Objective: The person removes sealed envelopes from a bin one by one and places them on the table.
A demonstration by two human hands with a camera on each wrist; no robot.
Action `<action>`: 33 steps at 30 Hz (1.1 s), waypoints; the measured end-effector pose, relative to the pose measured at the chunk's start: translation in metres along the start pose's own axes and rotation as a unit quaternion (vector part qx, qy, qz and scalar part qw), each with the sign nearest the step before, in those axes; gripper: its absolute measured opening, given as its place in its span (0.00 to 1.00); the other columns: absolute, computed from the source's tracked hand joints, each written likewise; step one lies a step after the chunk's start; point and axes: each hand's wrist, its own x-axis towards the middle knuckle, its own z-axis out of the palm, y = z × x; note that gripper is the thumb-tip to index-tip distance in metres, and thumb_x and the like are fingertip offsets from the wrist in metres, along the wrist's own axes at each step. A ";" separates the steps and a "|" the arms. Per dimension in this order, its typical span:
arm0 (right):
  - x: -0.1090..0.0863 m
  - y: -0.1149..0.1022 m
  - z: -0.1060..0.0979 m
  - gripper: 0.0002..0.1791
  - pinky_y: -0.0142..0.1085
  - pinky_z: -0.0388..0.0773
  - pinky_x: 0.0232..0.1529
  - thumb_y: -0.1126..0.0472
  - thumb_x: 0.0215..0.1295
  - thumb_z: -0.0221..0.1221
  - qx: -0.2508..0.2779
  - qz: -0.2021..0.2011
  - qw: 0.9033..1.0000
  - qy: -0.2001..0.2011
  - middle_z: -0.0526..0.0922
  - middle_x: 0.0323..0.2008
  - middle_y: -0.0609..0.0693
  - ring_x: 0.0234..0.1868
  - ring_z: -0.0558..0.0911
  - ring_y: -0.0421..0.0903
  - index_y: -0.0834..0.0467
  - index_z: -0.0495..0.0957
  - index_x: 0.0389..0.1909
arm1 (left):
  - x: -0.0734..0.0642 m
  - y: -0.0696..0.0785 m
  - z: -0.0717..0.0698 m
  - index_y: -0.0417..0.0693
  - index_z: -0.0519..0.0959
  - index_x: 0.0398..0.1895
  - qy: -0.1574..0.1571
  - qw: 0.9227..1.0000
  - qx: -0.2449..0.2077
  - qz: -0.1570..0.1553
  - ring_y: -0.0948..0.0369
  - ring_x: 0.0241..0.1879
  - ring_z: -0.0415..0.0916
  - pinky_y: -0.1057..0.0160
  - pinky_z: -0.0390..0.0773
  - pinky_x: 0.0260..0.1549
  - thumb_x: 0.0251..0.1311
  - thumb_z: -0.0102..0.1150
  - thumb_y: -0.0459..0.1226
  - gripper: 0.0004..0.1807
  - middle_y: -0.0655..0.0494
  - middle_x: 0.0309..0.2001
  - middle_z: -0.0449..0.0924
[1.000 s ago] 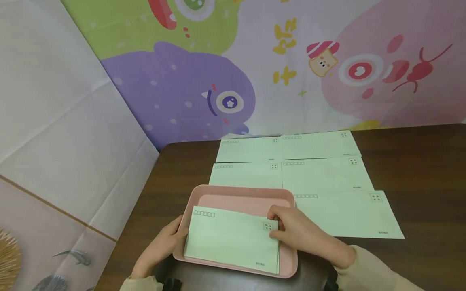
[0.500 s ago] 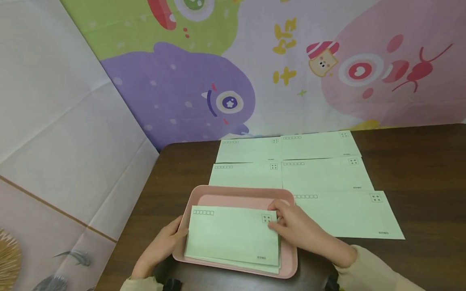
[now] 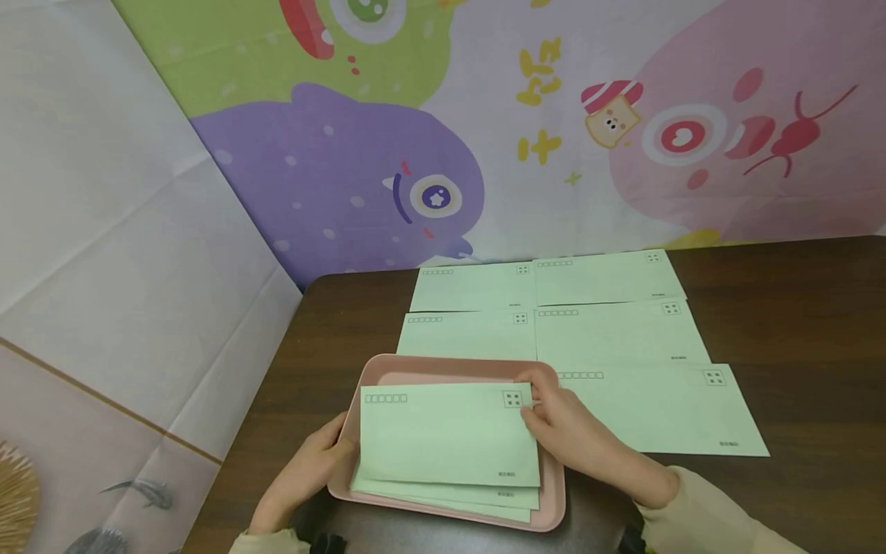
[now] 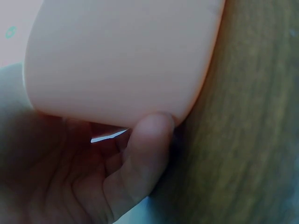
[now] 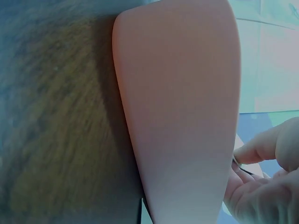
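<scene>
Top envelope [image 3: 448, 435] lay on a small stack in the pink tray [image 3: 457, 368], at the near edge of the table [image 3: 796, 323]; it sat skewed against the envelopes under it, whose lower edges showed fanned out below; right hand [image 3: 571, 431] pinched its right end, thumb on top by the stamp box, fingers seemingly under the edge; left hand [image 3: 311, 465] gripped the tray's left rim, fingers curled round it, the thumb tip showing against the rim [image 4: 154, 135] in the left wrist view; right wrist view gave only the tray's underside [image 5: 182, 107] and a few fingers [image 5: 261, 147], no clear sight of the pinch. Five more envelopes [image 3: 616, 331] lay flat in rows behind and right of the tray, edges touching or just overlapping. Judgement: the envelope looked light, thin and bendy, smooth-faced and likely to slide on the one below; a pinch at a short end or corner should serve, though it would sag if lifted by one end; a hard squeeze would crease it. Cartoon backdrop [image 3: 443, 154] hung behind the table.
</scene>
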 end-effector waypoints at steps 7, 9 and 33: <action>0.000 -0.001 0.000 0.21 0.29 0.61 0.17 0.72 0.61 0.44 0.004 0.022 1.000 0.012 0.65 0.15 0.46 0.14 0.60 0.35 0.61 0.57 0.55 | 0.001 0.002 0.000 0.41 0.58 0.66 0.003 1.000 0.008 0.003 0.48 0.64 0.57 0.46 0.57 0.59 0.65 0.41 0.53 0.33 0.43 0.64 0.62; 0.000 -0.002 -0.001 0.21 0.30 0.63 0.15 0.72 0.61 0.45 0.016 0.029 0.999 0.017 0.73 0.23 0.52 0.16 0.64 0.36 0.61 0.57 0.56 | 0.002 0.002 0.000 0.41 0.58 0.67 0.004 1.000 0.008 0.004 0.48 0.64 0.56 0.46 0.56 0.59 0.65 0.39 0.55 0.35 0.43 0.64 0.62; 0.000 0.001 -0.014 0.20 0.28 0.57 0.16 0.69 0.63 0.46 0.066 0.062 0.995 0.039 0.56 0.15 0.45 0.16 0.56 0.36 0.62 0.60 0.57 | 0.000 0.003 0.000 0.41 0.59 0.66 0.002 1.000 -0.006 0.005 0.49 0.64 0.57 0.45 0.56 0.59 0.66 0.43 0.48 0.30 0.44 0.63 0.63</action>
